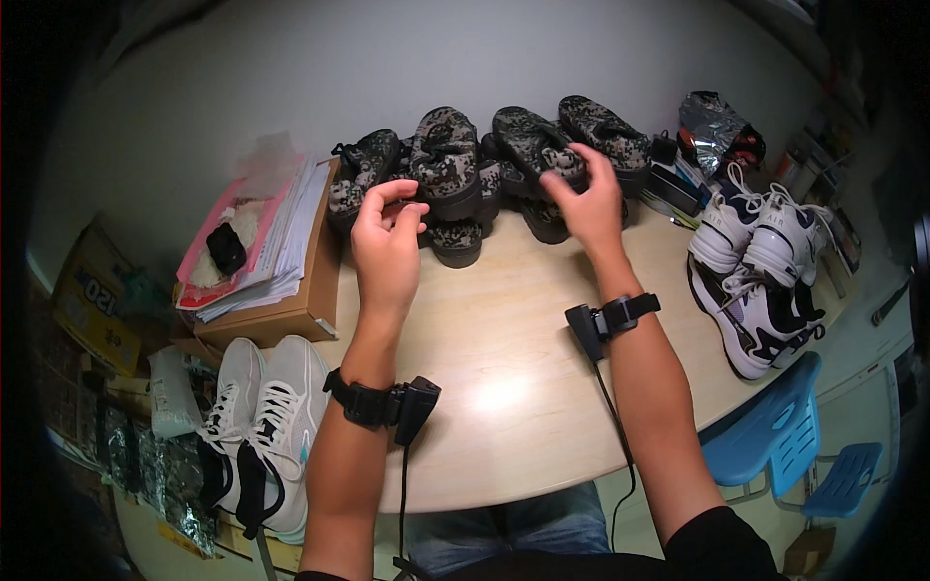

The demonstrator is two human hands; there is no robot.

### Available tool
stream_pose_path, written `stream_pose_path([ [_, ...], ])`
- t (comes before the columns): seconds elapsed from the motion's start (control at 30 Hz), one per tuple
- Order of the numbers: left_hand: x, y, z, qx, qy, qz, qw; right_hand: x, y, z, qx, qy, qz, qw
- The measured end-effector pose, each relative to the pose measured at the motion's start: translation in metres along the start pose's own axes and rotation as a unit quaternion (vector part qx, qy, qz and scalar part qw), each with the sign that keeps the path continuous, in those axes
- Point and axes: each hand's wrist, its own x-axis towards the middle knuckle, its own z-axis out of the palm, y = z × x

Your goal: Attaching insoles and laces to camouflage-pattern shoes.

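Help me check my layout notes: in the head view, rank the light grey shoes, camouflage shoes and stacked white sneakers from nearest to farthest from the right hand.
From the right hand:
1. Camouflage shoes: top centre, close by it.
2. Stacked white sneakers: right side.
3. Light grey shoes: lower left.

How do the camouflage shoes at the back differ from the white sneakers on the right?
The camouflage shoes are mottled dark and grey; the white sneakers are mainly white with dark trim. The camouflage shoes sit along the table's back, the white sneakers at its right end. Both groups are stacked in layers.
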Motion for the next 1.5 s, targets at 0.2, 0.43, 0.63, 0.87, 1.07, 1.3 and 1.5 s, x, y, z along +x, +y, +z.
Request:
stream_pose_path([
  [0.2,-0.006,-0.001,0.01,0.008,-0.105,-0.057,0.993,0.034,0.042,-0.05,0.107,0.149,0.113,0.977],
  [0.43,-0.027,-0.006,0.023,0.154,-0.303,-0.071,0.938,0.005,0.088,-0.039,0.029,0.026,0.185,0.982],
  [0.63,-0.026,-0.016,0.018,0.179,-0.306,-0.086,0.931,0.004,0.099,-0.045,0.03,0.019,0.173,0.984],
  [0.87,-0.023,-0.02,0.011,0.175,-0.301,-0.105,0.931,0.001,0.104,-0.044,0.019,0.001,0.179,0.984],
  [1.07,-0.018,-0.024,-0.004,0.16,-0.288,-0.106,0.938,0.0,0.102,-0.043,-0.011,0.016,0.181,0.983],
  [1.3,-0.015,-0.023,-0.013,0.144,-0.263,-0.096,0.949,0.011,0.105,-0.055,0.058,-0.012,0.169,0.984],
  [1.5,-0.004,-0.016,-0.02,0.085,0.135,0.128,0.979,0.037,0.033,-0.061,0.003,0.127,0.068,0.99],
])
